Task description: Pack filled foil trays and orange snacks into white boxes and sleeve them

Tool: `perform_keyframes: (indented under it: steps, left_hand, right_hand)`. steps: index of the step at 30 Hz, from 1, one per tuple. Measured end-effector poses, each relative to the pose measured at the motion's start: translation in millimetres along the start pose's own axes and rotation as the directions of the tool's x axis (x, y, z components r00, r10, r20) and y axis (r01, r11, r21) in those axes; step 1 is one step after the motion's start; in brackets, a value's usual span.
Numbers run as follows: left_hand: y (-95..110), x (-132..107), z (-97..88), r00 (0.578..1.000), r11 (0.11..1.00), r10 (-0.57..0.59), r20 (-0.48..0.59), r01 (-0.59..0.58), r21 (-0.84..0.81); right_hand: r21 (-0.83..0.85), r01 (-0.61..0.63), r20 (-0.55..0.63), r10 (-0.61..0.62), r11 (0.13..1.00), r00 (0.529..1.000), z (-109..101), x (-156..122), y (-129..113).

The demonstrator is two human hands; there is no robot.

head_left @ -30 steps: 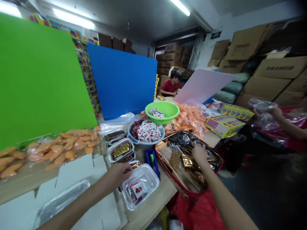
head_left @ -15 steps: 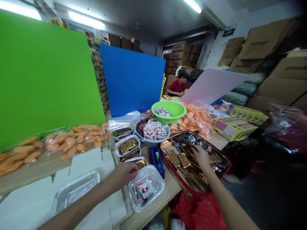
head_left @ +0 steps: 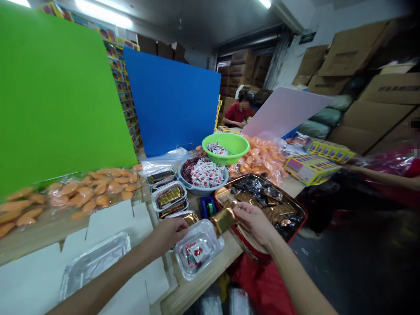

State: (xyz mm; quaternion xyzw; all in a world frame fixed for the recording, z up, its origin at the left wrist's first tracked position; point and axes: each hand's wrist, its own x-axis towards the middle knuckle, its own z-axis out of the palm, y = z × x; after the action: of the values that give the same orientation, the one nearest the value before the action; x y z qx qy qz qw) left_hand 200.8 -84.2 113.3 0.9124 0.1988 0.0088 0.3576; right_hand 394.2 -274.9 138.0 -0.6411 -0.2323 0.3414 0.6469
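My left hand [head_left: 169, 234] grips the far rim of a small foil tray [head_left: 210, 254] near the table's front edge. A red and white sachet [head_left: 196, 253] lies in that tray. My right hand [head_left: 254, 221] holds a gold foil packet [head_left: 225, 220] just above the tray's right side. Behind it sits a red-rimmed tray [head_left: 295, 227] full of gold and black packets.
Several filled foil trays [head_left: 169, 197] stand behind, next to a blue tape dispenser [head_left: 207, 207], a grey bowl of sachets [head_left: 204, 175] and a green bowl [head_left: 225, 148]. An empty foil tray [head_left: 95, 262] lies on white cardboard. Orange snack bags [head_left: 82, 194] are left. Another person's arm [head_left: 380, 175] reaches in at right.
My right hand has lifted out of the red-rimmed tray with a gold packet and moved left toward the small foil tray. My left hand stays on the tray's rim.
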Motion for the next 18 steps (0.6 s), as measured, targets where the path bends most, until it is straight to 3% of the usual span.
perform_keyframes:
  steps: [1, 3, 4, 6, 9, 14, 18]
  left_hand:
    - [-1.4, -1.1, 0.1, 1.000, 1.000, -0.003, 0.008, 0.004, -0.017]
    - [-3.1, -3.6, -0.5, 1.000, 0.999, -0.011, 0.010, 0.011, -0.030]
    - [-3.2, -4.7, -1.1, 1.000, 1.000, -0.015, 0.006, 0.015, -0.027]
    - [-2.3, -6.1, -2.3, 1.000, 1.000, -0.021, -0.001, 0.021, -0.015]
    - [0.8, -7.4, -3.0, 1.000, 1.000, -0.015, -0.006, 0.015, -0.005]
    - [5.5, -17.6, -0.6, 1.000, 1.000, -0.014, -0.014, 0.014, 0.008]
    - [8.9, -31.2, -2.5, 0.999, 0.999, -0.042, -0.008, 0.042, -0.025]
  right_hand:
    - [-0.024, 0.026, -0.139, -0.029, 0.999, 0.990, -14.9, 5.5, 2.5]
    - [-0.096, 0.051, -0.415, -0.086, 0.994, 0.906, -52.7, 19.8, 6.8]
    - [-0.124, 0.040, -0.491, -0.096, 0.991, 0.866, -72.9, 27.2, 8.6]
    - [-0.194, -0.024, -0.561, -0.091, 0.981, 0.823, -109.5, 41.0, 11.5]
    - [-0.345, -0.161, -0.576, -0.074, 0.925, 0.814, -143.2, 59.4, 17.0]
    - [-0.589, -0.327, -0.520, -0.036, 0.739, 0.854, -145.6, 91.8, 30.4]
    - [-0.766, -0.394, -0.507, -0.100, 0.509, 0.856, -137.1, 104.3, 33.5]
